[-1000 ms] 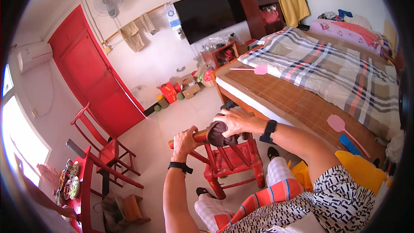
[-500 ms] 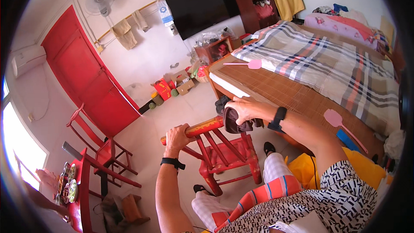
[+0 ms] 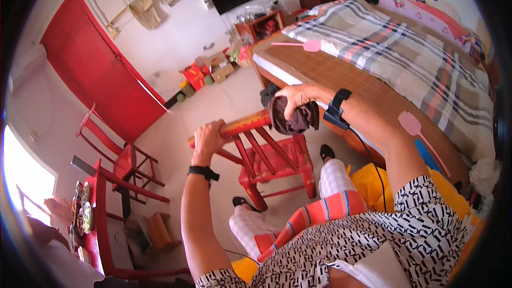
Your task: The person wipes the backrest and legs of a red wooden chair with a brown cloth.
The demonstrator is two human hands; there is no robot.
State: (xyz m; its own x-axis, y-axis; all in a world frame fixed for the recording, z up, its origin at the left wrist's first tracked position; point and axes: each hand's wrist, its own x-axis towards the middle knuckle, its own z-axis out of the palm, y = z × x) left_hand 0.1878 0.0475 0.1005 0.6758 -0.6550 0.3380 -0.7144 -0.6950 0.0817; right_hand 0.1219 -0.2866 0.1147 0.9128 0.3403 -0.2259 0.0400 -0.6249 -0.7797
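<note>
Red paint, worn in places, covers the wooden slat-back chair [image 3: 271,156] standing on the tiled floor [image 3: 186,120] in front of the person, its back nearest the body and its seat beyond the slats. The left hand [image 3: 209,136] is wrapped around the top rail [image 3: 242,126] near its left end, fingers curled over the wood. The right hand [image 3: 296,99] is closed on a dark brown cloth [image 3: 297,118], thumb toward the near side, with the fabric bunched over the rail's right end. Both wrists wear black bands. Behind the right hand, a dark bundle [image 3: 270,94] sits beside the bed [image 3: 278,71]; what it consists of is too unclear to tell.

To the right, the bed carries a brown woven mat [image 3: 349,81] and a plaid quilt [image 3: 400,48]. One pink fly swatter [image 3: 311,46] lies near the bed's far edge; another pink swatter [image 3: 410,124] is closer to the person, just beside a blue strip-shaped object [image 3: 427,154]. On the left, a red counter [image 3: 100,205] holds several dishes of food [image 3: 87,217], and a second red chair [image 3: 125,163] stands beyond it. Farther back are a red door [image 3: 106,69] and, along the wall, an open cardboard box [image 3: 220,68].
</note>
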